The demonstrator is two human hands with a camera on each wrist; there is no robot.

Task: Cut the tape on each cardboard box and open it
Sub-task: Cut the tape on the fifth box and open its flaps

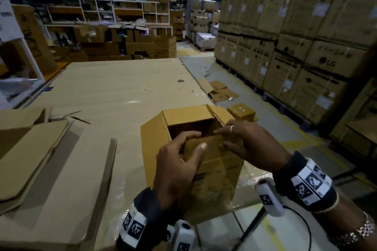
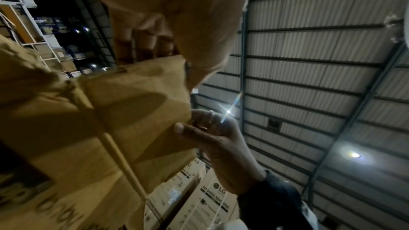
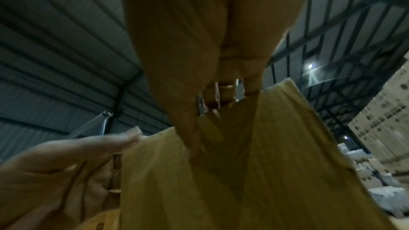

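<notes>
Both hands gripped one cardboard box (image 1: 193, 161) on the counter (image 1: 114, 96) — left hand (image 1: 179, 167) and right hand (image 1: 251, 144) curled over its near flap (image 1: 212, 149), opening facing away, far flaps already raised.

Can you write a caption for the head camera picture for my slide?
Two bare hands, left hand and right hand, grip the near flap of an open brown cardboard box.
</notes>
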